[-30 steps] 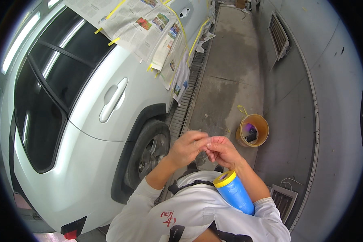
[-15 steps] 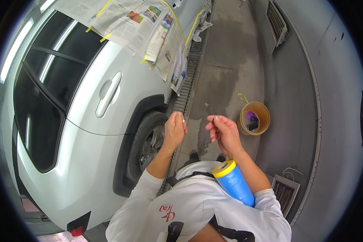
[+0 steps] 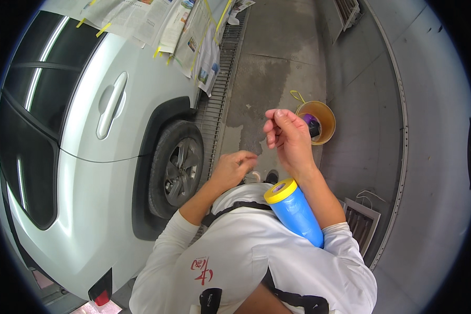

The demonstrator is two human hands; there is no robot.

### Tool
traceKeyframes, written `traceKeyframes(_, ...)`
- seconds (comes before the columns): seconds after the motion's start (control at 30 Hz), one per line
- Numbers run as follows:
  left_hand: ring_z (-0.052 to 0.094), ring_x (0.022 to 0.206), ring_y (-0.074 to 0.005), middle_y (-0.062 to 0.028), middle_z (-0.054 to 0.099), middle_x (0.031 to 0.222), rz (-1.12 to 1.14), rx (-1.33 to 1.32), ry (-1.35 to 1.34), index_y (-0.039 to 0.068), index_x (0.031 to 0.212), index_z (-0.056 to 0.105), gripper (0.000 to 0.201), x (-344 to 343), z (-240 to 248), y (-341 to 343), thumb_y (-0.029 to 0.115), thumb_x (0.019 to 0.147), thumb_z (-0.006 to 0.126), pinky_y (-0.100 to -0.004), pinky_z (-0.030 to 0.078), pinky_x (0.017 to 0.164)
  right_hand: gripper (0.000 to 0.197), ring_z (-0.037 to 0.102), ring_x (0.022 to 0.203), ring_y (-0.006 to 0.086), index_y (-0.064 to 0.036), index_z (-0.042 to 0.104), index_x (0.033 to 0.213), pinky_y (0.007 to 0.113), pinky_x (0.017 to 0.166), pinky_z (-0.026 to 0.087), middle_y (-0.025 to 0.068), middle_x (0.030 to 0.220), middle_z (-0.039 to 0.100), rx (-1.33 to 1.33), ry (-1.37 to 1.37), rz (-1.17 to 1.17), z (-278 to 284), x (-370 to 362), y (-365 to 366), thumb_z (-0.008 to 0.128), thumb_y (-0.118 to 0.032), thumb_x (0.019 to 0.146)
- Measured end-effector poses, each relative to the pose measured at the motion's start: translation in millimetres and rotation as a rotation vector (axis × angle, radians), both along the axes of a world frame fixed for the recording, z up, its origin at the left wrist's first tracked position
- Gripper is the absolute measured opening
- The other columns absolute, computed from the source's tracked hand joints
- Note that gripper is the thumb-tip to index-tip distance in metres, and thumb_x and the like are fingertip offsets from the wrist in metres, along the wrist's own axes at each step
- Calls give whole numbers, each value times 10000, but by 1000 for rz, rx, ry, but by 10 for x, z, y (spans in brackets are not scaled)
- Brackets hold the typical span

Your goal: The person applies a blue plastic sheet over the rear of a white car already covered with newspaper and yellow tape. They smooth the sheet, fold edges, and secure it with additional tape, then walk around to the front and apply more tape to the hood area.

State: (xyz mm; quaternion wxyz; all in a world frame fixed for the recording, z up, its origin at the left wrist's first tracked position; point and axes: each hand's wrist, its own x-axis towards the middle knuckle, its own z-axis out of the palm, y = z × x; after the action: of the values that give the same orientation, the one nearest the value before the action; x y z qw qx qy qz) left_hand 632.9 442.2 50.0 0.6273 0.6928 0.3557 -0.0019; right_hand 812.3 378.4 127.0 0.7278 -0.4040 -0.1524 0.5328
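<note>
My left hand [image 3: 233, 170] is beside the rear wheel, with fingers pointing right and apart, slightly blurred. Just below its fingertips is a small pale scrap [image 3: 256, 176], apart from the hand; what it is I cannot make out. Raised near the bucket, my right hand [image 3: 290, 137] has loosely curled fingers apart from the thumb and nothing visible in them. A roll of blue masking film [image 3: 298, 217] with a yellow tape end [image 3: 281, 191] is tucked between my right forearm and my body.
To the left stands a silver car [image 3: 83, 193] with a black wheel arch and rear wheel [image 3: 176, 167]. Newspaper sheets [image 3: 146, 21] are taped on farther forward. A floor grate [image 3: 222, 78] runs alongside. A yellowish bucket [image 3: 327, 133] holds dark and purple things near the grey wall [image 3: 366, 115].
My left hand has dropped lower, its fingers loosening, and a pale scrap is now below it. My right hand has risen. The view has shifted, so the car sits farther left.
</note>
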Motion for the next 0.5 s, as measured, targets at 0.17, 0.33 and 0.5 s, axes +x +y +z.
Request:
traceKeyframes(0.17, 448, 1276, -221, -159, 462, 1358, -190, -849, -531, 0, 1431, 337, 784, 114, 87, -439, 213, 812, 769, -363, 361, 1076, 206, 538, 575, 79, -27, 651, 986, 217, 515, 440, 39, 779, 648, 66, -92, -54, 113, 45, 2, 551, -206, 980)
traceKeyframes(0.33, 446, 1276, -204, -134, 459, 1354, 5, -662, -479, -10, 1454, 240, 957, 237, 354, -573, 166, 725, 834, -368, 350, 1084, 234, 613, 763, 138, -14, 648, 1043, 260, 701, 497, 80, 938, 661, 143, -433, 60, 322, 260, -22, 597, -222, 949)
traceKeyframes(0.5, 534, 1163, -179, -77, 526, 1246, 164, -544, -875, 29, 1373, 360, 889, 281, 702, 20, 183, 654, 860, -334, 434, 1012, 437, 543, 1171, 281, -86, 658, 1128, 393, 991, 429, 119, 1222, 570, 408, -1020, 524, 636, 458, -158, 808, -236, 747)
